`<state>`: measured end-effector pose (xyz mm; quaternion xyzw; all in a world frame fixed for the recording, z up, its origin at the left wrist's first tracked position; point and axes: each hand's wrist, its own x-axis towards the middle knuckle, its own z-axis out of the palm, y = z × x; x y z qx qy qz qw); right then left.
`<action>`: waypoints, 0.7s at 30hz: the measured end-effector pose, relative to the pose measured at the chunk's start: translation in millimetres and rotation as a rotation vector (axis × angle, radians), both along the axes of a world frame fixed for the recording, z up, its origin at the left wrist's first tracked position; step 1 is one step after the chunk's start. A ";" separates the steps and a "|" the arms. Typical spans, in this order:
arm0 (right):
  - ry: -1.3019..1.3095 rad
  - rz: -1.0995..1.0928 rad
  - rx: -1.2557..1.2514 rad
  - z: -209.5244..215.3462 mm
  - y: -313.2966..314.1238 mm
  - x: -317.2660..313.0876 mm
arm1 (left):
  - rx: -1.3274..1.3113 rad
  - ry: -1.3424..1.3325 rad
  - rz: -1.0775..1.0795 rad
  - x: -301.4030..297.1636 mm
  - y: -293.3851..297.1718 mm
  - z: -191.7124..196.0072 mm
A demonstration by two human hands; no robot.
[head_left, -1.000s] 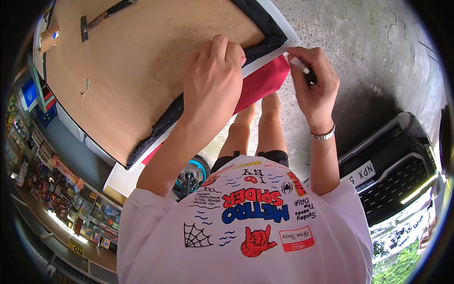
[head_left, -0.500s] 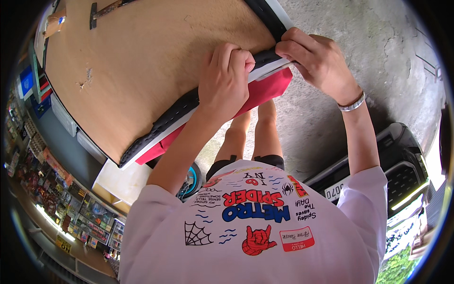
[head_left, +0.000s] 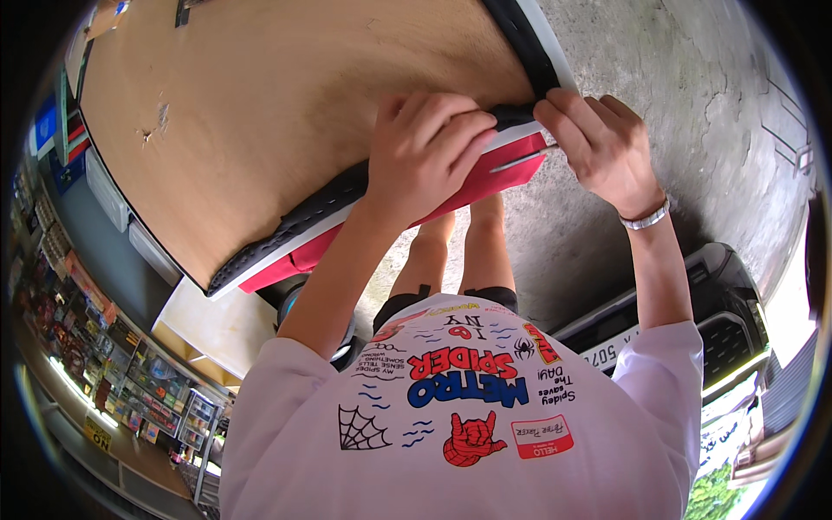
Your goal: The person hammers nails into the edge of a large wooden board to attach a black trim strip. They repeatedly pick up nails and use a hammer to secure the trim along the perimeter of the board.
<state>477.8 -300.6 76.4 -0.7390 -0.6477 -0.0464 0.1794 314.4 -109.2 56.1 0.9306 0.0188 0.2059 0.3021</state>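
Note:
A tan board (head_left: 286, 104) lies before me, edged by a dotted black strip (head_left: 321, 204) and a white border. Red material (head_left: 299, 251) shows below that border. My left hand (head_left: 429, 147) is closed over the near edge, its curled fingers on the black strip; its fingertips are partly hidden. At the board's near right corner, my right hand (head_left: 598, 147) has its fingers pinched together by the strip's end. A thin silver rod-like tool (head_left: 520, 159) sticks out of that hand toward the left, across the red material; its handle is hidden.
A dark hammer-like tool (head_left: 182, 12) is cut off at the top. Shelves of packaged goods (head_left: 156, 373) line the left, near a pale tabletop (head_left: 208, 325). A black vehicle front (head_left: 728, 303) stands at the right on the concrete floor (head_left: 676, 52). A wheel is partly hidden by my left arm.
Both hands have shifted slightly right and down in view, along with the board's corner. The silver tool now points out lower, over the red material. The hammer-like tool has slid mostly out of view.

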 end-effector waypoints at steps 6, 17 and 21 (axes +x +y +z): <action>0.290 -0.192 0.268 27.4 14.7 7.9 | -0.083 -0.009 0.007 2.3 1.8 -2.4; 1.013 -0.420 -0.177 33.7 120.7 8.0 | -0.169 0.208 0.193 -21.7 3.4 7.9; 0.760 -0.361 -0.085 31.1 71.8 -4.4 | -0.141 0.209 0.279 -21.3 -6.6 5.6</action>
